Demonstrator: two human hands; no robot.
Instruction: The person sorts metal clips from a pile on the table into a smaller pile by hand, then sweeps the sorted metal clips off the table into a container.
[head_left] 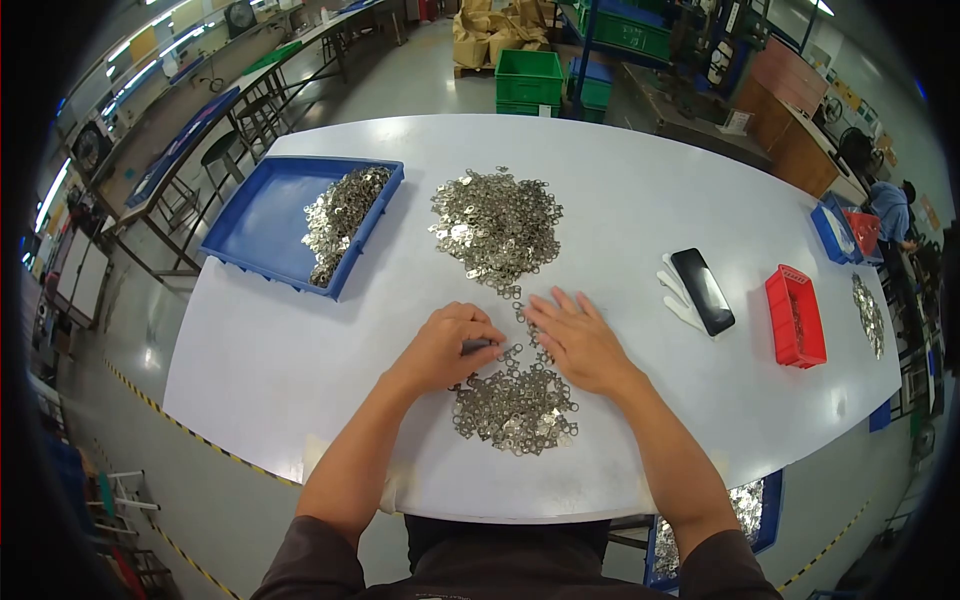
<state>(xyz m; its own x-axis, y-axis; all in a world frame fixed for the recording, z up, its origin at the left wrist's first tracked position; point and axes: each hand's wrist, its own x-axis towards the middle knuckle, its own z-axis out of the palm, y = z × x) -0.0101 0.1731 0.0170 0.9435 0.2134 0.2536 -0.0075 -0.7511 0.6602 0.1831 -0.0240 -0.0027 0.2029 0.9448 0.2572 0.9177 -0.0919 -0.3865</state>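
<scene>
Two heaps of small flat metal pieces lie on the white table: a far heap (497,228) and a near heap (515,410), with a thin line of pieces between them. My left hand (447,345) is at the left of that line, its fingers curled round a dark item that I cannot make out. My right hand (577,340) rests palm down at the right of the line, fingers stretched out, touching or just beside some pieces. The near heap lies between my wrists.
A blue tray (262,222) with more metal pieces stands at the left. To the right are a phone (703,291), a white glove (680,297), a red bin (797,325) and another blue bin (832,232). Another blue tray (770,510) sits below the table edge. A person (889,210) is far right.
</scene>
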